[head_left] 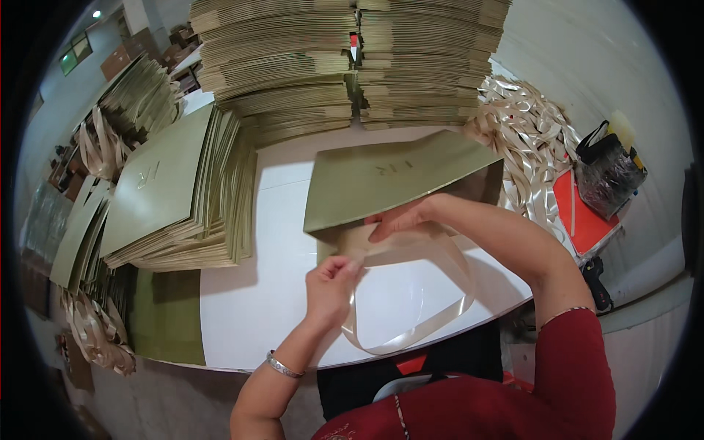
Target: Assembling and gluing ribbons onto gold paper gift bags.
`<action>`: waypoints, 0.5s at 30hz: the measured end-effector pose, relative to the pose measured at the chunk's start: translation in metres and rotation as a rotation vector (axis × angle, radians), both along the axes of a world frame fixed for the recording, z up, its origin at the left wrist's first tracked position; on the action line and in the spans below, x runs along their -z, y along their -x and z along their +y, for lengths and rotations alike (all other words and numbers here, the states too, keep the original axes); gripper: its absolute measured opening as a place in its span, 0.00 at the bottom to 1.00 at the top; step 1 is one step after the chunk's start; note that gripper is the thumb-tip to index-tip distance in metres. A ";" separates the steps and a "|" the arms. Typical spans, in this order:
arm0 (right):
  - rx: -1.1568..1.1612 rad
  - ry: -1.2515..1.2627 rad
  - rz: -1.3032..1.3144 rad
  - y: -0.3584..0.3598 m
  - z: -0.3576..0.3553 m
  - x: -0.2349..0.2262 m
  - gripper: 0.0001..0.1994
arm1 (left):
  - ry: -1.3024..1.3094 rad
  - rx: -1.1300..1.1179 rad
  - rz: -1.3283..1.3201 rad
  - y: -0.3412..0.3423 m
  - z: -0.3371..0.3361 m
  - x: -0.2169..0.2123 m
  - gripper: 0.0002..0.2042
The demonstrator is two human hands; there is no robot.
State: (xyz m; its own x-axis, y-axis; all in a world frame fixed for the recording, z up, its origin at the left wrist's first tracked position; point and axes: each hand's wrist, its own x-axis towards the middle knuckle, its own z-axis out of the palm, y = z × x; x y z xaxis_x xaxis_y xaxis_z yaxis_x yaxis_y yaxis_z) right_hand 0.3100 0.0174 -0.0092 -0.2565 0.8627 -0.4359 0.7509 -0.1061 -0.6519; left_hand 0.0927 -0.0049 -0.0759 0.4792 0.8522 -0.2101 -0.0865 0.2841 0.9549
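An olive-green paper bag (pixel 389 176) lies on the white table in front of me, its mouth towards me and gaping. From the mouth a cream satin ribbon (pixel 425 334) hangs in a wide loop over the table's near edge. My left hand (pixel 331 287) pinches the ribbon beside the left corner of the mouth, thumb against finger. My right hand (pixel 407 218) reaches into the opening from the right, fingers bent and close together. The bag's upper panel partly covers these fingertips, so what they grip cannot be made out.
Tall stacks of flat green bags (pixel 286 73) stand along the back. A leaning pile of bags (pixel 158 183) is on the left. A heap of cream ribbons (pixel 524 139) lies at the right, near a red sheet (pixel 583 213) and a dark plastic-wrapped container (pixel 612 172).
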 end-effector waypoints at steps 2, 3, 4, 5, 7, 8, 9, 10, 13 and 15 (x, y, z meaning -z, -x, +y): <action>0.054 0.220 0.168 -0.007 0.009 -0.001 0.21 | 0.116 -0.032 -0.064 0.006 0.002 -0.009 0.07; 0.049 0.214 0.174 -0.001 0.007 -0.007 0.21 | 0.227 -0.073 -0.124 0.011 0.002 -0.015 0.07; 0.142 0.128 0.168 0.006 0.002 -0.014 0.22 | 0.249 -0.023 -0.134 0.013 -0.001 -0.013 0.09; 0.235 0.042 0.162 0.011 0.000 -0.017 0.22 | 0.243 -0.027 -0.127 0.014 -0.004 -0.017 0.09; 0.303 0.077 0.281 0.016 0.000 -0.011 0.22 | 0.338 0.074 -0.158 0.012 -0.012 -0.024 0.09; 0.370 0.114 0.398 0.018 0.000 -0.009 0.22 | 0.356 0.052 -0.129 0.011 -0.012 -0.027 0.09; 0.364 0.112 0.401 0.021 -0.001 -0.009 0.22 | 0.352 0.047 -0.127 0.013 -0.010 -0.027 0.09; 0.321 0.073 0.380 0.025 -0.002 -0.010 0.23 | 0.357 0.031 -0.142 0.016 -0.008 -0.025 0.09; 0.279 0.043 0.391 0.033 -0.003 -0.008 0.24 | 0.338 -0.019 -0.142 0.020 -0.009 -0.021 0.09; 0.275 0.057 0.424 0.040 -0.004 -0.005 0.23 | 0.316 -0.057 -0.126 0.023 -0.011 -0.017 0.09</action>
State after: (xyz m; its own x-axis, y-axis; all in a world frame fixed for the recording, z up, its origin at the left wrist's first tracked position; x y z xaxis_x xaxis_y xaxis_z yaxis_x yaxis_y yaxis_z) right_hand 0.2698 0.0131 -0.0046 -0.1876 0.9013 -0.3905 0.3603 -0.3067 -0.8810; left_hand 0.0699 -0.0161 -0.0586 0.4713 0.7809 -0.4100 -0.2228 0.5551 0.8014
